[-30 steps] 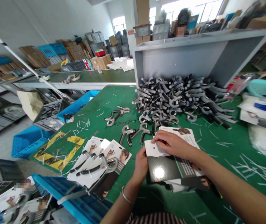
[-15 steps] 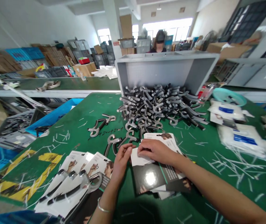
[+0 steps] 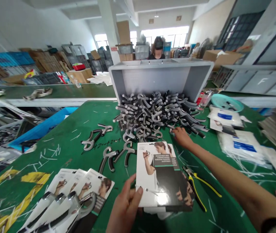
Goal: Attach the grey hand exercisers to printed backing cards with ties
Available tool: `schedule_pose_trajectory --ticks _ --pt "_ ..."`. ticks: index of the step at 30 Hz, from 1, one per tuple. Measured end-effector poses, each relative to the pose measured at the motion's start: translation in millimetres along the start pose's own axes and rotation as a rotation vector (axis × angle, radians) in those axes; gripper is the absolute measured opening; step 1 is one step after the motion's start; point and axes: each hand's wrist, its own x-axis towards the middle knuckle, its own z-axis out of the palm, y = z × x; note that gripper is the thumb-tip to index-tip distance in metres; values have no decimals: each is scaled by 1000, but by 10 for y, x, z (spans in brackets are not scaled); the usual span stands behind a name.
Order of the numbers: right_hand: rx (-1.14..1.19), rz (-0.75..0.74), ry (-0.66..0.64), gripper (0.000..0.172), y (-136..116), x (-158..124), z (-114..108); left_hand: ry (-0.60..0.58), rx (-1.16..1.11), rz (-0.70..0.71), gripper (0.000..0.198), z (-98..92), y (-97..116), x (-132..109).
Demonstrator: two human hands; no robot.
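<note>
Left hand: pinches cards, lower centre
Right hand: at grips, centre; closure unclear
Grips: we're likely picking; isolate one

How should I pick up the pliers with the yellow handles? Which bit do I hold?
Probably hold the pliers by both yellow handles, coming from the near right side. The handles spread apart toward that side, while the metal tips point away from the person. The card stack sits close on the left, so there seems more room on the right.
</note>
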Motion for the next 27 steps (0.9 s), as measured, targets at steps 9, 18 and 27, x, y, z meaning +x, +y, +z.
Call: schedule_pose_trajectory --ticks 9,18,27 --pt "49 49 24 15 155 162 -283 172 333 64 58 -59 99 -21" --pt "1219 54 -347 45 -917 -752 -1248 14 585 930 57 -69 883 434" --pt "1200 114 -667 48 -1336 -1103 -995 20 920 986 41 -161 634 721"
